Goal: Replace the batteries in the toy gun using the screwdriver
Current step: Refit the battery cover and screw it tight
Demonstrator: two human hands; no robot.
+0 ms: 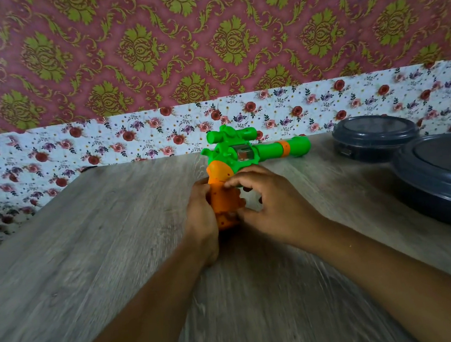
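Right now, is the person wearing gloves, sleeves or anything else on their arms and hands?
No. The left hand and right hand are bare, with no gloves, and I can't see any rings. Both forearms are bare right down to the picture's bottom edge, with no sleeves, watch or bracelet showing.

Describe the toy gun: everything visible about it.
The toy gun looks like glossy plastic: green body, scope on top and barrel with an orange band near the muzzle, plus an orange, dotted grip. A round clear window shows in its side. It stands over the wooden table, barrel pointing right. The left hand wraps the grip; the right hand pinches it with thumb and fingertips. No screwdriver or batteries show.
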